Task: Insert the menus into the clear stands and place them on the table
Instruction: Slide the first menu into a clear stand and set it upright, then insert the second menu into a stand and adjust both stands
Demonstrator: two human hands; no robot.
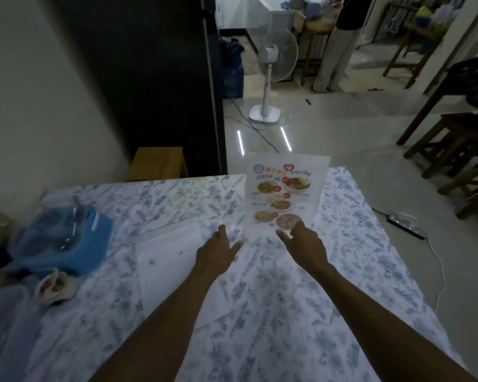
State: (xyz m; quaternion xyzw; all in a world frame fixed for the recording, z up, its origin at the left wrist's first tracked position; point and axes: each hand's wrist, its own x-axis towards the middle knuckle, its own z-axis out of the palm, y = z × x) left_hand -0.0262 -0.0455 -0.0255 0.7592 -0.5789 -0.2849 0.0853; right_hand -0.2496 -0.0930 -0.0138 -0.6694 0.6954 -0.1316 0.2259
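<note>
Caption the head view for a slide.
Both hands, left hand and right hand, open beside upright menu stand on table.

Table [177, 312] under a pale cloth with blue leaf print. On it, taking the white sheets [171, 266] at mid-table as landmark: clear stand with menu [283, 193] upright, beyond and to the right; blue box [66, 241] to the left; small bowl [54, 286] left, nearer; clear container [3, 321] far left, at the near edge.
</note>
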